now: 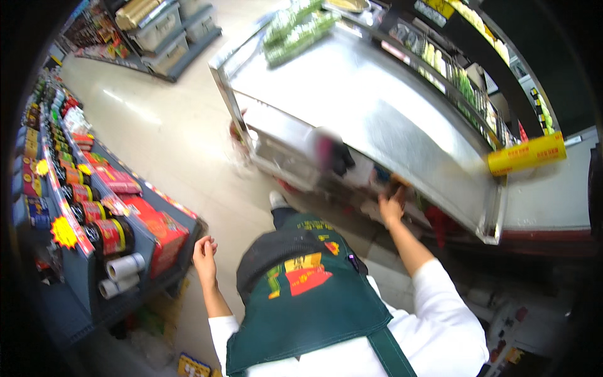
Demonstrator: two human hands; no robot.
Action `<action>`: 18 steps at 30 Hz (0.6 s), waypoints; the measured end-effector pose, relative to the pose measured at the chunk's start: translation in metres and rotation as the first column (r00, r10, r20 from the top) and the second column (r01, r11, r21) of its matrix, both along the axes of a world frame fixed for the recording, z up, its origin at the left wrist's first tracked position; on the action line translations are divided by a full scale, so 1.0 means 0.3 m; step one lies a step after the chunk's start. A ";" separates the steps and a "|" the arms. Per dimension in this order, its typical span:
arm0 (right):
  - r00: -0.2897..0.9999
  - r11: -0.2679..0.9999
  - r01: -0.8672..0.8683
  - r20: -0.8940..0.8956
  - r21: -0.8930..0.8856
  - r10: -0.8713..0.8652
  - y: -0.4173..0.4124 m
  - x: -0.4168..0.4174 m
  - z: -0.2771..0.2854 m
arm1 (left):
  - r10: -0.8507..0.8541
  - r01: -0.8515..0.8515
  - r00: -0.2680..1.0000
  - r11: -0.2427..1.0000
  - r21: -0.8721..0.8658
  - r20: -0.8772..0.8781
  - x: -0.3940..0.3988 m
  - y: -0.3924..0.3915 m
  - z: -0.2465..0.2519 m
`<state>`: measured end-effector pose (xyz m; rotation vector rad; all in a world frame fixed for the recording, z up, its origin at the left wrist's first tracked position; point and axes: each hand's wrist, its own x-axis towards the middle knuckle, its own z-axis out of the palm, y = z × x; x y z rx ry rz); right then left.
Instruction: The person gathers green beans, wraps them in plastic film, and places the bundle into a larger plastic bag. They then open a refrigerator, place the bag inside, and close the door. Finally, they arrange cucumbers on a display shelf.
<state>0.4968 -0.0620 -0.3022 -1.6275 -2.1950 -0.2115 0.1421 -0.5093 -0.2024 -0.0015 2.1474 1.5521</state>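
Observation:
My left hand (206, 249) hangs loosely curled beside the end of the grey store shelf (77, 278), with nothing visible in it. My right hand (392, 206) reaches under the front edge of a stainless steel table (377, 101), at the lower level. Its fingers are blurred against dark items there, so any grip is unclear. On the tabletop's far left lie plastic-wrapped long green vegetables (299, 35). A yellow printed roll (526, 154) sits at the right end. A dark and magenta object (332, 153), partly blurred, shows at the table's front edge.
Jars (110, 235), red boxes (162, 231) and white rolls (126, 267) fill the shelf on the left. Lidded plastic bins (158, 30) stand on a rack beyond the tiled floor (132, 103). Behind the table, a display case holds leafy green vegetables (465, 92).

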 end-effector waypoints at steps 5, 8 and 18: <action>0.399 0.309 -0.916 -0.527 -0.255 0.750 -0.272 -0.571 0.823 | -0.076 0.155 0.902 0.976 0.155 -0.425 -0.379 0.419 0.327; 0.426 0.583 -0.812 -0.706 -0.024 0.565 -0.129 -0.881 0.954 | -0.117 0.350 0.785 0.894 0.280 -0.608 -0.552 0.849 0.593; 0.106 0.668 -0.606 -0.876 -0.432 -0.471 0.619 -1.690 0.675 | -0.712 0.761 0.467 0.625 -0.171 -0.524 -0.873 1.844 0.672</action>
